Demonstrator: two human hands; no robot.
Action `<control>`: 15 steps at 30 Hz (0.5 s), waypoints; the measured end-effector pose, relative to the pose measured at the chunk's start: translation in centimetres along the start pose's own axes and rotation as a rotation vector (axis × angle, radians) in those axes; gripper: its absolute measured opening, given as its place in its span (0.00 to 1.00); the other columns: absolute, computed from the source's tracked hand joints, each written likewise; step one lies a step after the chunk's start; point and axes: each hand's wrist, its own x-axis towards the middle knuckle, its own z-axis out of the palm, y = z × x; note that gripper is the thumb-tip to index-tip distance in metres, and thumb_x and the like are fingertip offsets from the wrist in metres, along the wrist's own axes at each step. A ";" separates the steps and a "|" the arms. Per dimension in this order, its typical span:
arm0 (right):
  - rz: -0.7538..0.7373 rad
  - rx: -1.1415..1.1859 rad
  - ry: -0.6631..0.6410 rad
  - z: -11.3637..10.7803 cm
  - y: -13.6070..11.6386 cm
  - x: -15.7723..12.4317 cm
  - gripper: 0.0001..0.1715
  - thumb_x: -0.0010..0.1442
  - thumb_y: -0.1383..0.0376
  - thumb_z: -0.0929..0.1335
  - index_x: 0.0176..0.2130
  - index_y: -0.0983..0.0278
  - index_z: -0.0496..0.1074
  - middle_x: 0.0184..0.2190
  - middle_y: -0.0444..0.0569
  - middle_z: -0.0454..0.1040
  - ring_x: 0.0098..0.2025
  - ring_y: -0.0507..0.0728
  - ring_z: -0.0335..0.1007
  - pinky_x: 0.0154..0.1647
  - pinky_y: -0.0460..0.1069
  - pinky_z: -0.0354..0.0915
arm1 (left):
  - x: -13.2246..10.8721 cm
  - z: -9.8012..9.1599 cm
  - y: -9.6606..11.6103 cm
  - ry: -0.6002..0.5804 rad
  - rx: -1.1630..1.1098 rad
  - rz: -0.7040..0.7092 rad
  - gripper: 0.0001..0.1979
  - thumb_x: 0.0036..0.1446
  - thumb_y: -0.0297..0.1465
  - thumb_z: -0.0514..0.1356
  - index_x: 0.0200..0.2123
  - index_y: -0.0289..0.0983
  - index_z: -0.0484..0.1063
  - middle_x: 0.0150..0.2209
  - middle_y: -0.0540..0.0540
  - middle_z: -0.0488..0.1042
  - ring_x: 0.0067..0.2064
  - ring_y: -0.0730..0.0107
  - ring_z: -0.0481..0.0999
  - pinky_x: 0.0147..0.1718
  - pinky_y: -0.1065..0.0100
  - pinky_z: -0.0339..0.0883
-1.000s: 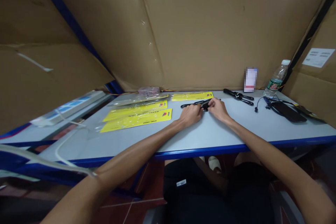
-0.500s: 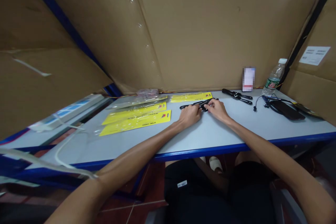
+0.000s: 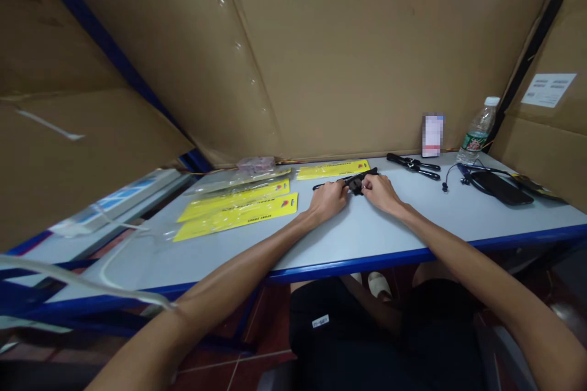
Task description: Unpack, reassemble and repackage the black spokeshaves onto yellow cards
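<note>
- While both wrists lie on the pale grey tabletop (image 3: 367, 232), the left hand (image 3: 328, 198) and the right hand (image 3: 380, 190) meet over a black piece (image 3: 355, 182) a little beyond the middle of the surface.
- Each hand is curled nearly closed, with the fingertips pinched on the black piece from its own side; the palms face down.
- The black piece is small, dark and matte. It has a thicker lump between the two hands and a thin, slightly curved arm running out to the left, low over the tabletop. Finer detail is too small to tell.
- Just behind it lies a yellow packet (image 3: 332, 169) with dark print, flat in a clear sleeve.
- Two more yellow packets (image 3: 238, 215) lie side by side to the left of the left hand, with clear bags (image 3: 238, 176) behind them.
- To the right, well apart from the hands, a similar black tool (image 3: 413, 166) lies near the cardboard wall (image 3: 343, 55).
- Farther right are a dark cord (image 3: 452, 178), a flat black phone (image 3: 499, 188) and an upright water bottle (image 3: 477, 133) with a green label.
- A white bar-shaped device (image 3: 119, 198) sits at the far left edge.
</note>
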 end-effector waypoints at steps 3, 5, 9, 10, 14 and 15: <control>0.002 -0.044 -0.017 -0.4 0.6 -0.1 0.13 0.69 0.58 0.70 0.46 0.66 0.76 0.45 0.50 0.78 0.47 0.58 0.76 0.51 0.59 0.72 | 0.1 0.0 -0.4 0.000 0.013 0.006 0.17 0.69 0.40 0.60 0.53 0.35 0.73 0.50 0.42 0.77 0.48 0.61 0.79 0.48 0.54 0.75; 0.007 -0.070 -0.013 -0.6 0.9 -0.2 0.14 0.69 0.58 0.70 0.46 0.66 0.76 0.44 0.49 0.78 0.46 0.58 0.76 0.50 0.58 0.72 | 0.1 -0.1 -0.6 0.002 0.025 0.023 0.17 0.69 0.41 0.60 0.54 0.35 0.73 0.49 0.42 0.77 0.47 0.61 0.79 0.48 0.54 0.75; -0.009 -0.126 0.041 -2.1 0.2 -0.5 0.09 0.66 0.61 0.71 0.42 0.65 0.77 0.41 0.52 0.80 0.44 0.60 0.76 0.46 0.54 0.69 | -0.1 -0.4 -0.6 0.025 0.057 0.067 0.18 0.70 0.41 0.59 0.56 0.35 0.71 0.50 0.42 0.76 0.48 0.60 0.78 0.50 0.51 0.74; -0.021 -0.143 0.073 -2.9 -0.5 -0.8 0.09 0.68 0.62 0.69 0.40 0.65 0.77 0.41 0.54 0.80 0.44 0.61 0.76 0.44 0.52 0.67 | -0.1 -0.5 -0.6 0.032 0.062 0.079 0.19 0.70 0.41 0.59 0.56 0.35 0.71 0.50 0.42 0.76 0.49 0.59 0.78 0.51 0.51 0.74; -0.131 -0.185 0.212 -6.4 -5.0 -4.8 0.22 0.74 0.65 0.57 0.42 0.66 0.77 0.40 0.59 0.80 0.42 0.61 0.76 0.42 0.52 0.65 | -0.1 -0.8 -0.5 0.056 0.043 0.103 0.18 0.70 0.41 0.60 0.55 0.35 0.72 0.48 0.43 0.77 0.47 0.61 0.79 0.49 0.53 0.75; -0.192 -0.183 0.218 -7.0 -6.4 -6.9 0.22 0.74 0.64 0.57 0.42 0.65 0.77 0.38 0.56 0.80 0.41 0.60 0.76 0.41 0.52 0.65 | 0.0 -0.8 -0.5 0.058 0.028 0.102 0.17 0.70 0.41 0.60 0.53 0.35 0.73 0.48 0.43 0.77 0.46 0.62 0.79 0.48 0.54 0.75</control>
